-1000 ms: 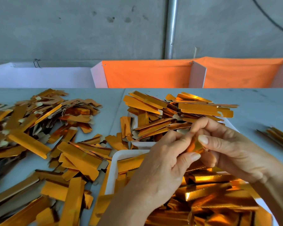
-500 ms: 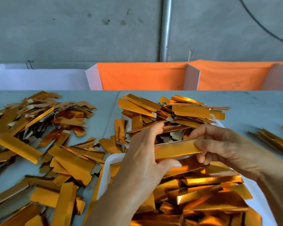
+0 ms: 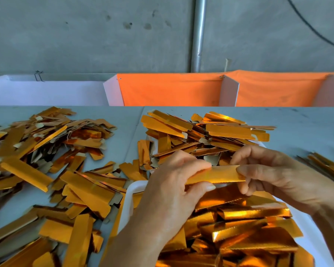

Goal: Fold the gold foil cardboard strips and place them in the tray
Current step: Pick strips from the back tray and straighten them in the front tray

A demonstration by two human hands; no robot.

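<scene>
I hold one gold foil strip (image 3: 217, 175) level above the white tray (image 3: 132, 191). My left hand (image 3: 174, 191) pinches its left end between thumb and fingers. My right hand (image 3: 274, 176) pinches its right end the same way. The tray below is heaped with folded gold strips (image 3: 245, 226). A second pile of flat strips (image 3: 206, 132) lies just behind the tray, over another white container whose rim barely shows.
Loose flat gold strips (image 3: 46, 160) cover the grey table on the left and front left. A few more strips (image 3: 326, 166) lie at the right edge. Orange and white partition panels (image 3: 172, 89) stand along the table's far edge, with a concrete wall behind.
One second ago both hands were bunched together around a small folded piece. Since then they have spread apart, and a long strip is now stretched between them above the tray.
</scene>
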